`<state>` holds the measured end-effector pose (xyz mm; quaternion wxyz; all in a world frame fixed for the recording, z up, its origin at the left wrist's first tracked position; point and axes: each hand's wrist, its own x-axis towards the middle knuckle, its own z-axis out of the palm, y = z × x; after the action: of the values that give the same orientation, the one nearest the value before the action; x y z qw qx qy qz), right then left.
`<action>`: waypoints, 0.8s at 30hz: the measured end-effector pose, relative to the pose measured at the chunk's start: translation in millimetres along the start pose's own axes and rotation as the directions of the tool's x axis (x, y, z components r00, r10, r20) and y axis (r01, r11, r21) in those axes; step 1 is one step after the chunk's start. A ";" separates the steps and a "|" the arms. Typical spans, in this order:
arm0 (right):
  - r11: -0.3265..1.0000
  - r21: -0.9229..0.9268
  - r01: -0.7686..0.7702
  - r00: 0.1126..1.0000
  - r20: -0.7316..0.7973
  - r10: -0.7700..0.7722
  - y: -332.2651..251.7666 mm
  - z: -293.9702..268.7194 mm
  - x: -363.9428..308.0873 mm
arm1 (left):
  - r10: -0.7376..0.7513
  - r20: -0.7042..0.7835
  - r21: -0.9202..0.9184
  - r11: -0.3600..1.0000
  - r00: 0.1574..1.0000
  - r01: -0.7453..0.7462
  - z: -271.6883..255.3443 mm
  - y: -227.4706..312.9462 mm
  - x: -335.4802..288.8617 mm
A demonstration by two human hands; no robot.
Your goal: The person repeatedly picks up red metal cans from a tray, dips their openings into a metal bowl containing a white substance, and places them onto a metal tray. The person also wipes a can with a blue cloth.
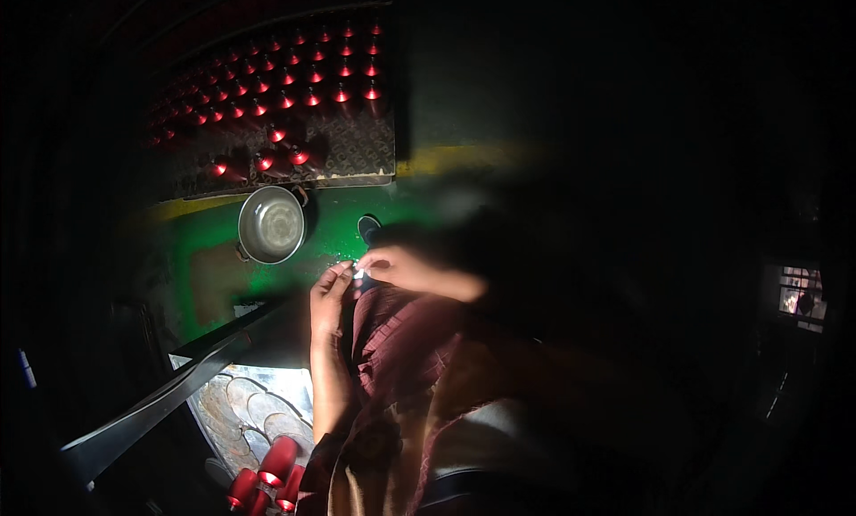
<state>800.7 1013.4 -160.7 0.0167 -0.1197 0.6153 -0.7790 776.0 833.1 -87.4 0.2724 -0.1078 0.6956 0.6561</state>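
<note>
My left hand [330,300] and my right hand [406,273] meet in front of my lap, with thumbs and fingertips pinched close together. A small pale bit [358,272] shows between the fingertips, too small and too bright to name. Both hands are closed around that spot. Beneath them lies dark red cloth [401,329] over my legs. To the left of my left forearm, several glossy red cylindrical pieces [279,459] with bright ends are bunched together at the lower edge.
Rows of shiny red pieces with dark tips [287,99] stand on a dark patterned surface [343,155] at the far left. A round metal pot [272,223] sits on the green floor [334,214]. A grey rail [160,404] crosses beside a seat with overlapping round shapes [236,396]. Deep shadow covers the right.
</note>
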 end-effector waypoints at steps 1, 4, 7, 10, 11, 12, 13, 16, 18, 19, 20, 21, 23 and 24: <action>0.996 -0.003 -0.093 0.994 -0.060 0.092 8.8 -14.3 9.3 | -0.034 0.018 0.056 0.998 0.999 0.033 -3.3 9.7 31.2; 0.960 0.035 -0.277 0.947 -0.158 0.279 32.4 -54.1 37.0 | -0.108 0.105 0.122 0.988 0.989 0.095 -19.7 39.8 125.6; 0.906 -0.082 -0.414 0.868 -0.335 0.367 41.3 -97.8 67.9 | -0.183 0.117 0.143 0.976 0.976 0.166 -24.0 60.7 220.8; 0.845 -0.055 -0.533 0.781 -0.416 0.466 44.5 -151.5 133.2 | -0.080 0.124 0.142 0.988 0.989 0.062 -25.0 93.1 336.8; 0.825 -0.120 -0.553 0.777 -0.433 0.458 46.0 -175.9 158.6 | 0.023 0.078 0.289 0.956 0.997 -0.045 -20.7 102.6 376.8; 0.848 -0.187 -0.497 0.817 -0.429 0.385 50.8 -199.8 185.8 | 0.141 0.060 0.426 0.892 0.988 -0.153 -15.5 110.5 415.1; 0.743 -0.389 -0.544 0.808 -0.482 0.339 59.1 -220.3 211.4 | 0.301 0.099 0.578 0.758 0.948 -0.301 -12.0 117.4 450.4; 0.584 -0.678 -0.446 0.873 -0.473 0.118 111.0 -271.2 291.2 | 0.529 0.157 0.886 0.296 0.834 -0.355 -5.5 125.3 531.6; 0.422 -0.814 -0.399 0.906 -0.420 0.049 154.5 -303.7 331.1 | 0.548 0.189 0.886 0.262 0.815 -0.382 2.6 122.6 580.4; 0.382 -0.833 -0.401 0.906 -0.421 0.033 177.7 -318.5 351.2 | 0.519 0.185 0.882 0.286 0.834 -0.374 7.5 119.3 602.3; 0.434 -0.848 -0.305 0.931 -0.361 -0.051 199.6 -332.2 369.6 | 0.518 0.192 0.872 0.300 0.833 -0.388 11.4 115.3 621.4; 0.478 -0.844 -0.243 0.941 -0.324 -0.093 219.3 -344.1 386.3 | 0.553 0.195 0.854 0.311 0.810 -0.418 15.1 111.1 639.2; 0.508 -0.838 -0.200 0.926 -0.331 -0.181 249.0 -354.8 404.7 | 0.584 0.185 0.790 0.389 0.790 -0.473 19.9 101.5 666.9; 0.513 -0.836 -0.196 0.924 -0.332 -0.187 257.3 -359.8 407.0 | 0.647 0.189 0.803 0.331 0.739 -0.495 21.2 97.0 677.8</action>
<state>299.9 1224.0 -417.9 -0.1624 0.0434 0.9096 -0.3799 170.4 1005.6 -357.1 -0.0180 0.2280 0.9261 0.3001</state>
